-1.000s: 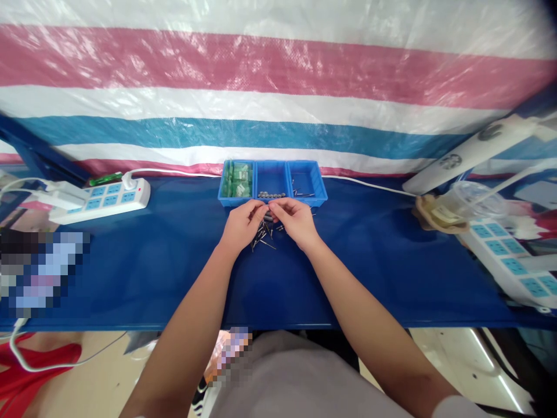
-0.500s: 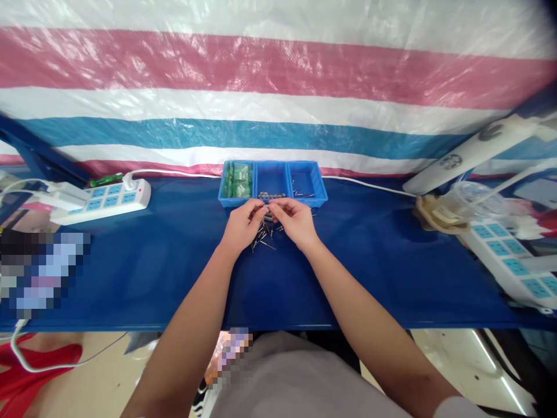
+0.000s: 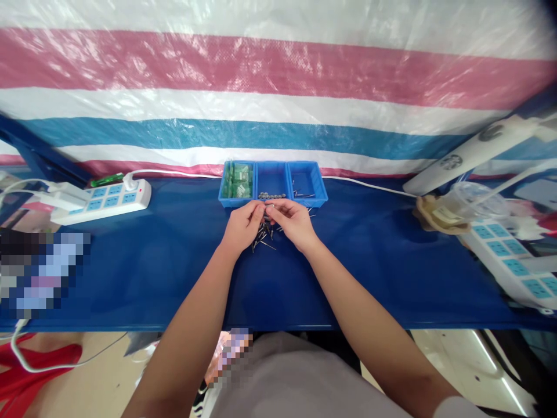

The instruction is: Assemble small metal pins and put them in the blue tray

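Observation:
My left hand (image 3: 243, 225) and my right hand (image 3: 294, 221) meet fingertip to fingertip over a small heap of thin metal pins (image 3: 263, 237) on the blue table. Both hands are pinched shut on something small and metallic that I cannot make out. Just beyond the fingers stands a blue three-part tray (image 3: 272, 200). Its left part holds green pieces (image 3: 237, 180), its middle part a row of small metal beads (image 3: 270, 195), its right part a few pins (image 3: 301, 190).
A white power strip (image 3: 101, 200) with a cable lies at the far left. At the right are a clear plastic cup (image 3: 470, 201), a white lamp arm (image 3: 470, 152) and another power strip (image 3: 516, 264). A striped plastic sheet hangs behind the table.
The fingertips have shifted slightly against each other over the pin heap. The arms and everything on the table stay where they were.

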`<state>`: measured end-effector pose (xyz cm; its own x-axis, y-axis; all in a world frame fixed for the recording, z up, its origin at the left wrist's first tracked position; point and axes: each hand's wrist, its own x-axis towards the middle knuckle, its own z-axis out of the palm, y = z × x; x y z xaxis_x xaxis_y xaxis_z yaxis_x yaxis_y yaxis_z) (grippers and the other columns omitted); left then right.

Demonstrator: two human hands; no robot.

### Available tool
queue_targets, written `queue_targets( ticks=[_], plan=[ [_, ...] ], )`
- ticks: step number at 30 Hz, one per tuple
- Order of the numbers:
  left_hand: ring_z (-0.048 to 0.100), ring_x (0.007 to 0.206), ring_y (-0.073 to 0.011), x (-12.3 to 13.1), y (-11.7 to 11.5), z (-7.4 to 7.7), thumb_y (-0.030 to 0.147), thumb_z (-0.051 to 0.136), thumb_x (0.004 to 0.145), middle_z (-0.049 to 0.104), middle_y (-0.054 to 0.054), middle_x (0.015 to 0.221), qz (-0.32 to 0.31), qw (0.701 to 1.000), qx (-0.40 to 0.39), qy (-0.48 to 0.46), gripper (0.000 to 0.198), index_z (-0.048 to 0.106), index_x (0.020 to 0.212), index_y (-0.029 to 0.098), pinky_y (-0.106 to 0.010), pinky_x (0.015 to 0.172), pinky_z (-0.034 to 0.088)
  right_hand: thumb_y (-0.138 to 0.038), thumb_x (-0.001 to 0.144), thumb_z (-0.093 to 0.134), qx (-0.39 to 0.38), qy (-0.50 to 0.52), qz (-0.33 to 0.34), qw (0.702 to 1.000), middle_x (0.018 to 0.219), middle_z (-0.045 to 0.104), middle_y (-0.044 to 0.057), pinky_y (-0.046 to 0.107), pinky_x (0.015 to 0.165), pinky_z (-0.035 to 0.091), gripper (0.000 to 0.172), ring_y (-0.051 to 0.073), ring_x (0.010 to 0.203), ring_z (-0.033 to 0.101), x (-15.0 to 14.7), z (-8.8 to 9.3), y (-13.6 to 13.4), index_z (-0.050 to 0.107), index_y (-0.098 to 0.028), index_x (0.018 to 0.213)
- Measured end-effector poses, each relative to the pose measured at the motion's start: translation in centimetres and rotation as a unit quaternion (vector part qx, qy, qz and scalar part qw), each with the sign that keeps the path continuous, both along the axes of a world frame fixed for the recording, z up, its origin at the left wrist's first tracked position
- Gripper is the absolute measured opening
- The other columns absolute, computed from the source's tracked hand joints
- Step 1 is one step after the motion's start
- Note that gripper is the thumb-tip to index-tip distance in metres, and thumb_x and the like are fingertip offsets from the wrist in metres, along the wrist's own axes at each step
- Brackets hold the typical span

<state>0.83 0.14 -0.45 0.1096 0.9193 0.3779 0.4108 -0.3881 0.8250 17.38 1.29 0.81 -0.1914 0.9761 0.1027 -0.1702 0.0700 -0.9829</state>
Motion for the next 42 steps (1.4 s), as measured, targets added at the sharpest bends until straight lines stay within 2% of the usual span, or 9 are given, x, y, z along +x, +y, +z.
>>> queue_targets(
  ticks=[7, 11, 14, 20, 26, 30, 34, 38, 42],
  plan=[
    [0.067, 0.068, -0.0143, -0.1, 0.2, -0.2, 0.047, 0.043, 0.106, 0.07, -0.001, 0.076, 0.057, 0.998, -0.01, -0.004, 0.04, 0.066, 0.126, 0.021, -0.026, 0.069, 0.054, -0.049, 0.076, 0.083, 0.051, -0.033, -0.071, 0.996, 0.078, 0.071, 0.001, 0.032, 0.066, 0.055, 0.033, 0.015, 0.068, 0.062, 0.1, -0.3, 0.5, 0.078, -0.022, 0.094],
    [0.066, 0.064, -0.0149, -0.2, 0.5, -0.6, 0.044, 0.05, 0.103, 0.07, -0.001, 0.073, 0.085, 0.996, -0.009, 0.027, 0.036, 0.067, 0.127, 0.023, -0.027, 0.069, 0.053, -0.047, 0.083, 0.077, 0.07, -0.09, -0.118, 0.986, 0.089, 0.074, 0.005, 0.033, 0.07, 0.056, 0.032, 0.017, 0.073, 0.064, 0.5, -0.7, 0.7, 0.077, -0.022, 0.103],
    [0.065, 0.063, -0.0148, -0.2, 0.7, -0.8, 0.037, 0.054, 0.101, 0.071, -0.001, 0.074, 0.085, 0.994, -0.002, 0.064, 0.032, 0.07, 0.125, 0.023, -0.028, 0.069, 0.052, -0.045, 0.087, 0.073, 0.115, -0.14, -0.159, 0.971, 0.099, 0.074, 0.007, 0.034, 0.072, 0.057, 0.03, 0.017, 0.078, 0.065, 0.7, -0.9, 0.8, 0.078, -0.023, 0.106],
    [0.061, 0.061, -0.0131, 0.0, 0.6, -0.5, 0.031, 0.056, 0.099, 0.069, 0.001, 0.073, 0.09, 0.992, -0.015, 0.092, 0.031, 0.071, 0.124, 0.024, -0.026, 0.066, 0.049, -0.034, 0.089, 0.071, 0.176, -0.175, -0.21, 0.946, 0.094, 0.074, 0.005, 0.033, 0.07, 0.057, 0.026, 0.016, 0.072, 0.064, 0.9, -1.2, 1.3, 0.075, -0.021, 0.111],
    [0.061, 0.06, -0.0134, 0.0, 0.7, -0.5, 0.031, 0.056, 0.098, 0.068, 0.001, 0.071, 0.091, 0.992, -0.015, 0.082, 0.031, 0.072, 0.124, 0.024, -0.026, 0.065, 0.049, -0.031, 0.091, 0.07, 0.24, -0.293, -0.282, 0.881, 0.096, 0.076, 0.007, 0.039, 0.082, 0.056, 0.019, 0.022, 0.086, 0.066, 1.2, -0.9, 1.8, 0.077, -0.023, 0.106],
    [0.061, 0.059, -0.0134, 0.0, 0.8, -0.6, 0.031, 0.057, 0.098, 0.068, 0.001, 0.07, 0.088, 0.993, -0.008, 0.072, 0.03, 0.072, 0.123, 0.024, -0.026, 0.064, 0.049, -0.032, 0.093, 0.067, 0.253, -0.347, -0.309, 0.849, 0.096, 0.075, 0.009, 0.047, 0.097, 0.048, 0.019, 0.027, 0.097, 0.063, 1.5, -0.6, 2.1, 0.077, -0.022, 0.105],
    [0.061, 0.059, -0.0135, -0.1, 0.9, -0.9, 0.03, 0.057, 0.098, 0.068, 0.001, 0.071, 0.086, 0.994, -0.003, 0.07, 0.03, 0.072, 0.123, 0.024, -0.026, 0.064, 0.05, -0.032, 0.093, 0.067, 0.242, -0.389, -0.303, 0.836, 0.097, 0.076, 0.009, 0.049, 0.099, 0.044, 0.018, 0.029, 0.103, 0.06, 1.6, -0.5, 2.4, 0.078, -0.023, 0.105],
    [0.06, 0.057, -0.0129, -0.1, 0.9, -1.1, 0.03, 0.056, 0.099, 0.067, 0.001, 0.069, 0.083, 0.994, 0.001, 0.073, 0.03, 0.071, 0.124, 0.025, -0.026, 0.063, 0.048, -0.025, 0.093, 0.065, 0.262, -0.403, -0.237, 0.844, 0.102, 0.078, 0.008, 0.046, 0.097, 0.044, 0.021, 0.03, 0.106, 0.059, 1.1, 0.2, 2.6, 0.077, -0.022, 0.11],
    [0.058, 0.056, -0.0127, -0.1, 0.8, -0.9, 0.029, 0.055, 0.099, 0.065, 0.002, 0.067, 0.086, 0.993, -0.003, 0.077, 0.03, 0.071, 0.124, 0.024, -0.026, 0.062, 0.047, -0.023, 0.094, 0.064, 0.265, -0.452, -0.192, 0.83, 0.103, 0.079, 0.008, 0.046, 0.094, 0.042, 0.02, 0.031, 0.108, 0.058, 0.4, 1.2, 3.6, 0.078, -0.022, 0.108]
  ],
)
